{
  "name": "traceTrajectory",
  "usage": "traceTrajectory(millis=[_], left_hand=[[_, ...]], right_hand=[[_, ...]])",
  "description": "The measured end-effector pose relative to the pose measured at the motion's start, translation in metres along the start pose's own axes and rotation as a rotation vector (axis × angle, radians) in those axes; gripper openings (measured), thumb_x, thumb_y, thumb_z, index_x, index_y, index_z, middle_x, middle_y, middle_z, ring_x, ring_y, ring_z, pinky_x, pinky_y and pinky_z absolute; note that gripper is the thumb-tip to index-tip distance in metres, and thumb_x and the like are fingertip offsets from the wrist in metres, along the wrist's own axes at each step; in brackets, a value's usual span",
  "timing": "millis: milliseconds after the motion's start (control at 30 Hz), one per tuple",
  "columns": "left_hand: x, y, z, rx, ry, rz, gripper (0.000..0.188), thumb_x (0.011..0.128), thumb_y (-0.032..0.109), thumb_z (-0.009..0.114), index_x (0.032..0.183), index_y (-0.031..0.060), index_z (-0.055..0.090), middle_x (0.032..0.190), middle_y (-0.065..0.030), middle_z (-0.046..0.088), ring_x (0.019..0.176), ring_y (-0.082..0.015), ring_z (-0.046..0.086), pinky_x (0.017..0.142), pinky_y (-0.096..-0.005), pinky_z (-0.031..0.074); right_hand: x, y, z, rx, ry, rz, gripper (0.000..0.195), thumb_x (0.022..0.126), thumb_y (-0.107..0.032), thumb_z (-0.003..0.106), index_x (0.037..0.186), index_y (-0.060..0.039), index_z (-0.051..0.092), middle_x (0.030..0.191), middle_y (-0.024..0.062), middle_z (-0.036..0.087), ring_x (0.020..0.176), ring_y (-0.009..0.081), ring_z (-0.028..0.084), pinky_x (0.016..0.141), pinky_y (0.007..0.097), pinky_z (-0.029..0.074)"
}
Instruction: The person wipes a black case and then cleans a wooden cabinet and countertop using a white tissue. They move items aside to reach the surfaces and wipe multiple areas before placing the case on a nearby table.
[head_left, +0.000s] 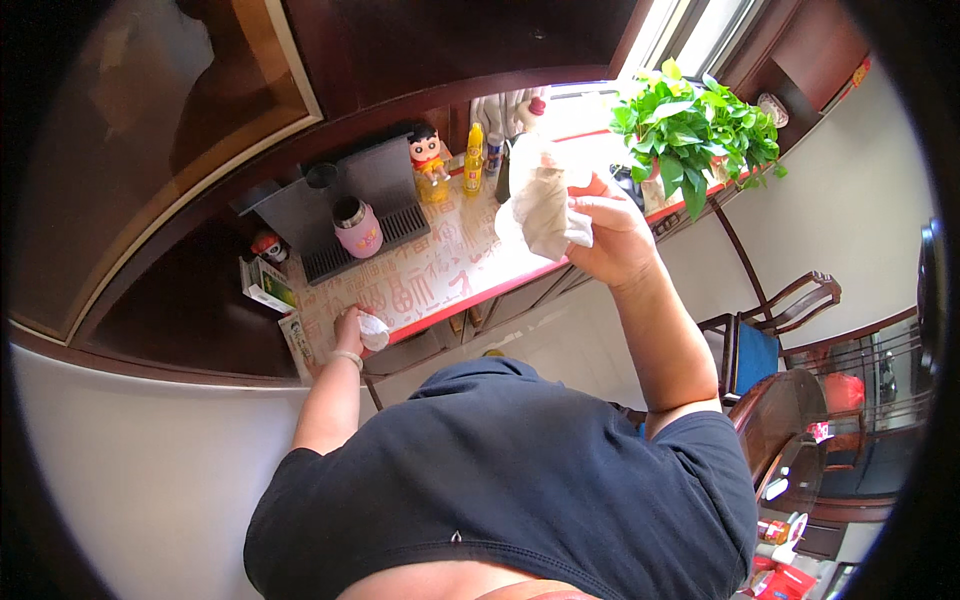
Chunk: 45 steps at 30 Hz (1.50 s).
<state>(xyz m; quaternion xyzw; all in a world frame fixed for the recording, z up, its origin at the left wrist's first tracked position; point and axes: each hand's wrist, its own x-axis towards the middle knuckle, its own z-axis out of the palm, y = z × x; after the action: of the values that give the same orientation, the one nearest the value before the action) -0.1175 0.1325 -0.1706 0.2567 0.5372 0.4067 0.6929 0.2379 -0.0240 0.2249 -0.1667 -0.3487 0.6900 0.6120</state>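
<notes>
Raised over the counter, my right hand (613, 234) pinches a crumpled, greyish-white tissue or cloth (546, 202) that hangs from the fingertips. My left hand (349, 328), with a pale bangle on its wrist, rests at the counter's near left edge and grips a wadded white tissue (373, 331). Between them lies the counter top (457, 274), covered with red character patterns and edged in red. An uncapped pink insulated bottle (360, 231) stands upright on the drip grille of a grey water dispenser (382, 184), beyond my left hand.
Behind the tissue stand a cartoon figurine (428, 155) and a yellow bottle (472, 161). A leafy potted plant (675, 127) sits by the window. At left are a small box (267, 285) and a red-topped figure (268, 245). A wooden chair (759, 349) and round table (780, 412) stand at right.
</notes>
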Motion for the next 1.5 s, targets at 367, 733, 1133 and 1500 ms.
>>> traceTrajectory(millis=[367,733,1133,1500], left_hand=[[-0.212,0.120,0.191,0.161,-0.822,0.201,0.033,0.081,0.004,0.063,0.113,0.0055,0.054,0.086,-0.0010,0.059,0.064,-0.0049,0.051,0.056,-0.0185,0.043],[-0.238,0.121,0.221,-0.087,-0.593,0.295,0.028,0.080,0.011,0.073,0.103,0.0089,0.056,0.079,-0.0004,0.061,0.061,-0.0044,0.052,0.053,-0.0196,0.043],[-0.234,0.126,0.224,-0.068,-0.620,0.288,0.038,0.091,0.026,0.061,0.118,0.0024,0.051,0.080,0.0005,0.059,0.063,-0.0048,0.050,0.055,-0.0196,0.042],[-0.180,0.137,0.165,0.020,-0.534,0.445,0.055,0.095,0.050,0.042,0.104,-0.0015,0.058,0.087,-0.0093,0.064,0.056,-0.0078,0.049,0.052,-0.0219,0.043]], right_hand=[[-0.004,0.071,-0.019,0.186,0.109,0.031,0.045,0.086,-0.007,0.055,0.128,-0.0017,0.043,0.119,0.0126,0.056,0.108,0.0244,0.057,0.093,0.0393,0.046],[-0.006,0.098,-0.025,-0.289,0.324,-0.038,0.047,0.083,0.005,0.044,0.127,-0.0068,0.037,0.116,0.0101,0.051,0.101,0.0148,0.053,0.086,0.0300,0.045],[-0.008,0.085,-0.025,-1.556,0.137,-0.391,0.043,0.073,-0.010,0.072,0.112,-0.0024,0.055,0.112,0.0169,0.057,0.103,0.0317,0.057,0.084,0.0346,0.046],[-0.005,-0.027,0.027,-1.814,0.166,-0.766,0.030,0.076,0.000,0.063,0.106,0.0001,0.060,0.099,0.0160,0.064,0.093,0.0251,0.062,0.078,0.0307,0.050]])
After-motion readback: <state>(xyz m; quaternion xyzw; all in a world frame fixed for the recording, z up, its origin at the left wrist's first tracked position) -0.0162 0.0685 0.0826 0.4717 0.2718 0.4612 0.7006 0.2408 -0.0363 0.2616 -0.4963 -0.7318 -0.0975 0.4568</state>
